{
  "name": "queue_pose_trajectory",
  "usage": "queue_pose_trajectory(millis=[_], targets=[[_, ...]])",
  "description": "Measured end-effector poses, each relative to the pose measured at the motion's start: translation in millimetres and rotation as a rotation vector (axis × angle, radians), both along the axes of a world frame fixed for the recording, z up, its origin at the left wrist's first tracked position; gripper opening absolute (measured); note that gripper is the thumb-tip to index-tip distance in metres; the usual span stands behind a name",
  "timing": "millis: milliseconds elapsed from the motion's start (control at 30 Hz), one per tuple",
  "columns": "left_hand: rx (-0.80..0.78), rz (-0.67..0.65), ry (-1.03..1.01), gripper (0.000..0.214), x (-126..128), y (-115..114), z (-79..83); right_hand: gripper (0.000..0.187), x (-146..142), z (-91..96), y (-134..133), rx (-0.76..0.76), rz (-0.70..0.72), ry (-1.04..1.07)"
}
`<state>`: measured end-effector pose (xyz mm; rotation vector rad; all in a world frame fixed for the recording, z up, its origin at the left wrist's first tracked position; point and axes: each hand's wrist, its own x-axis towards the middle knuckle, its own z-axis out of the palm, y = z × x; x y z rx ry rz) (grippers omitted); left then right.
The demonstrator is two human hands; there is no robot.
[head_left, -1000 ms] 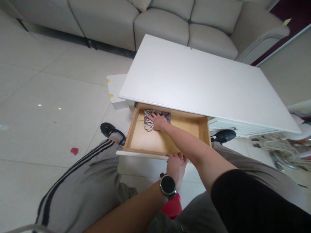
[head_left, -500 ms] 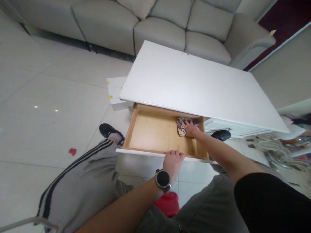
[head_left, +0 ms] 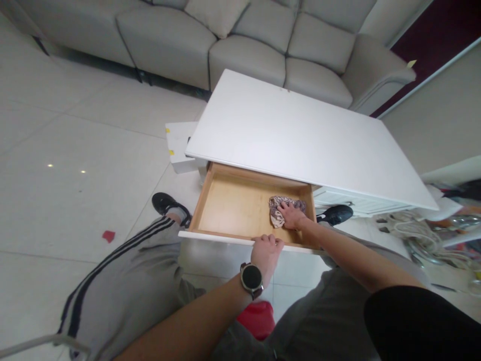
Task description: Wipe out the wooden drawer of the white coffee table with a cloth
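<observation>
A wooden drawer [head_left: 233, 205] with a white front is pulled out from under the white tabletop [head_left: 293, 130]. My left hand [head_left: 266, 253], wearing a watch [head_left: 251, 277] on the wrist, has its fingers hooked over the drawer's front edge. Inside the drawer, at its right end, my right hand [head_left: 292, 215] presses a crumpled patterned cloth [head_left: 276, 213] onto the bottom board. Its fingers rest over the cloth, which bunches out around them.
A grey sofa [head_left: 248, 55] stands behind the table. At its left end is a white box [head_left: 182, 145] on the tiled floor. A red scrap [head_left: 108, 235] lies at left, a red object [head_left: 257, 320] below me. Cables [head_left: 409, 230] clutter the right.
My right hand has brought the cloth from near the drawer's back right toward the front. My left hand keeps its hold on the drawer front.
</observation>
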<state>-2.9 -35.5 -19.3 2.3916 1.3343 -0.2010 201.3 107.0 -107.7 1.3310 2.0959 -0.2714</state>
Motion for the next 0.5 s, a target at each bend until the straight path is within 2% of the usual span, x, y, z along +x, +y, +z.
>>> queue_pose_trajectory(millis=[133,233,367,500], targets=[[0.015,-0.002,0.0,0.034,0.1,0.4,-0.6,0.07,-15.7,2.1,7.5,0.015,-0.045,0.002],[0.006,0.003,-0.009,0.035,0.0,0.9,-1.3,0.07,-39.1,2.4,14.8,0.017,-0.057,0.007],[-0.029,0.007,-0.025,0.037,0.7,1.8,-1.6,0.068,-87.8,1.1,25.3,0.009,-0.009,0.039],[-0.077,0.02,-0.022,0.043,4.7,2.6,-5.9,0.068,-151.1,-0.6,36.8,0.016,0.061,0.093]])
